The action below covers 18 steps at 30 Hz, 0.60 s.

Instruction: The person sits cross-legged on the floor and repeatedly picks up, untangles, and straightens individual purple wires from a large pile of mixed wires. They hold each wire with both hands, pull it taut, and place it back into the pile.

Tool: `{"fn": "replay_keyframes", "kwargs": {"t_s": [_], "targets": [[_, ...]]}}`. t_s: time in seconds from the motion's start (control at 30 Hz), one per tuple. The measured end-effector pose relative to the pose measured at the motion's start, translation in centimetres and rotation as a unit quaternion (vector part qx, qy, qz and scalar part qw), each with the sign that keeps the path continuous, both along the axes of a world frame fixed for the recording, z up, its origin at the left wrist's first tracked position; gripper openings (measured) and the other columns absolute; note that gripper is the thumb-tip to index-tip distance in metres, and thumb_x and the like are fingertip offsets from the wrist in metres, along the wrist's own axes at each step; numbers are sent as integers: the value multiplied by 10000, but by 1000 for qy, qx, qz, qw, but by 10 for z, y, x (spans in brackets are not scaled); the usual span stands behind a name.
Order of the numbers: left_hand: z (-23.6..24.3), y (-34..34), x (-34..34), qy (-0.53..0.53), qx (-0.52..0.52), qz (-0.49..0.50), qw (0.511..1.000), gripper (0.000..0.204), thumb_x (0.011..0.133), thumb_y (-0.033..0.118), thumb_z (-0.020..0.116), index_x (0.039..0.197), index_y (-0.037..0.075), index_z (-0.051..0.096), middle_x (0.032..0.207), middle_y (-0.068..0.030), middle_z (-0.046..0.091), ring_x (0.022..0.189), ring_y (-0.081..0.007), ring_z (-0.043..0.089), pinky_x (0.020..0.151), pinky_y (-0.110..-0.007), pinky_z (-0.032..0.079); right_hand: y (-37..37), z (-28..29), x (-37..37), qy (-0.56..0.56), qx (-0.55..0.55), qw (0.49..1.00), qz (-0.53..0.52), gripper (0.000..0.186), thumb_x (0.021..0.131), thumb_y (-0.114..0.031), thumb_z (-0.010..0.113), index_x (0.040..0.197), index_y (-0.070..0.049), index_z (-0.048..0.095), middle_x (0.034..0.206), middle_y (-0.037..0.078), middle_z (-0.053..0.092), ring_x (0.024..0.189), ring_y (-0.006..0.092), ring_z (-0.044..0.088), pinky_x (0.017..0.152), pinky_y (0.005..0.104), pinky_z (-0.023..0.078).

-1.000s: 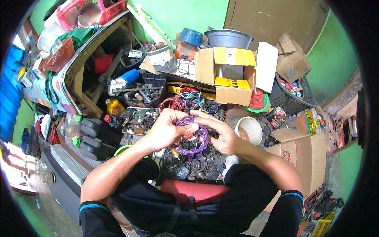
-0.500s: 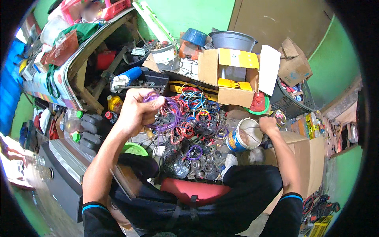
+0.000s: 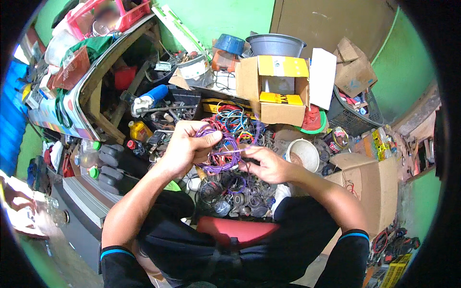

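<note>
Nearest me, my right hand [image 3: 269, 165] pinches a loose end of the purple wire [image 3: 222, 152]. Just left of it, my left hand [image 3: 189, 146] is closed around the coil. Beyond the coil lies a heap of coloured cables [image 3: 235, 120], then an open cardboard box [image 3: 278, 89].
</note>
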<state>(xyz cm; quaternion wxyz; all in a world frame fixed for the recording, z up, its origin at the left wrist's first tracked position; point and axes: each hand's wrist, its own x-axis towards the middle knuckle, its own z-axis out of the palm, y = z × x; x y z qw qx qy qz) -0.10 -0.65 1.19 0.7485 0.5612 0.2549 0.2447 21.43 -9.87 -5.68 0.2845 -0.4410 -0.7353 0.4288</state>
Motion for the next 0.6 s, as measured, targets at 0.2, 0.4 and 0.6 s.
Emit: {"fn": "replay_keyframes", "kwargs": {"t_s": [0.2,0.4,0.6], "targets": [[-11,-2,2,6,-41,-43,998,257,893,126,599,668,97,480,517,78,306,417,-27,223,389,-223,148,-8,-2,-7,20,-34,998,-47,334,801,-47,626,1131,-67,576,1076,86,599,932,149,582,738,270,476],[-26,-15,20,-3,-77,-76,994,281,904,144,593,656,89,472,520,64,322,430,-31,242,401,-221,157,-10,-14,-27,177,126,970,-109,409,770,-94,710,1134,-65,527,1068,89,575,987,176,570,850,298,458],[-22,-9,20,-18,-82,-60,995,267,902,140,584,671,83,465,524,59,317,426,-37,227,399,-232,150,-14,-32,-4,-56,-131,989,49,244,899,-192,576,1050,-1,591,900,129,654,866,206,642,771,383,526]]}}
